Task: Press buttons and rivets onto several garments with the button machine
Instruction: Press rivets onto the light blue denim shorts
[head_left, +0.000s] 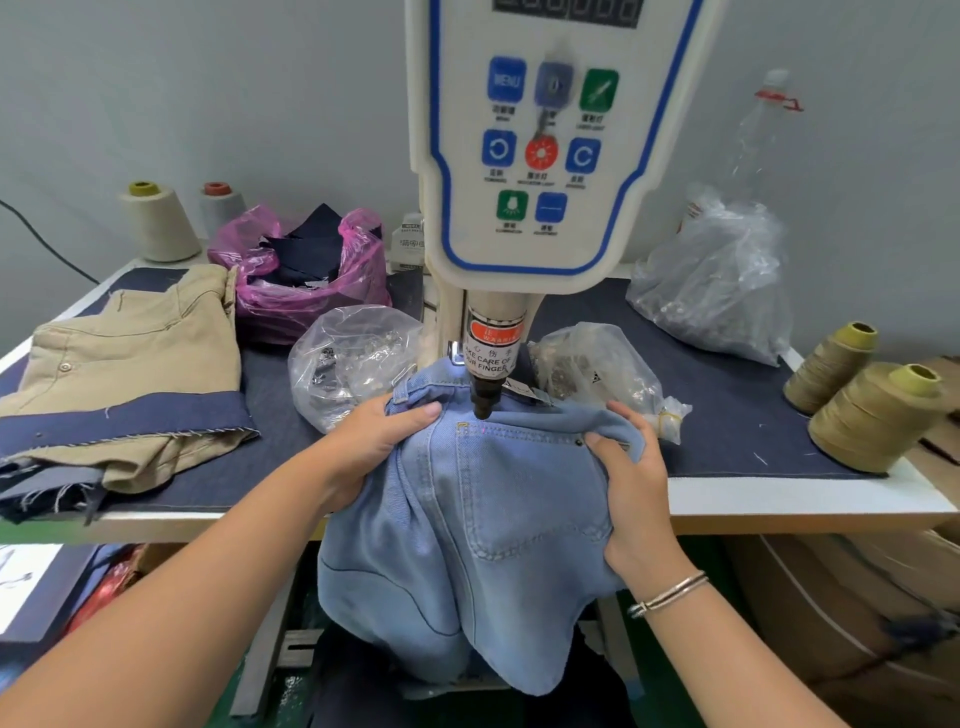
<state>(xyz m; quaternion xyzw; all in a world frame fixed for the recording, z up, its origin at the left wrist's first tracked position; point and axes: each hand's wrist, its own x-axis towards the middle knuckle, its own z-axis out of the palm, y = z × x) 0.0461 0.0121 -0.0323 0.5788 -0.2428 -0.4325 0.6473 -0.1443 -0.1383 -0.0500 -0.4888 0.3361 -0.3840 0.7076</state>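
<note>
Light blue jeans (483, 509) are draped over the base of the white button machine (540, 156), back pocket facing up. The machine's dark punch tip (483, 405) hangs just above the pocket's upper left corner, where a pink light dot shows. A dark rivet (580, 442) sits at the pocket's upper right corner. My left hand (374, 441) grips the denim left of the punch. My right hand (631, 483) grips the fabric at the right, thumb near the rivet.
Khaki trousers (135, 353) and dark denim pieces lie at the left. A pink bag (306, 270) of scraps and clear bags (353, 358) of metal hardware crowd behind the jeans. Thread cones (878, 415) stand at the right edge, cardboard boxes (852, 613) below.
</note>
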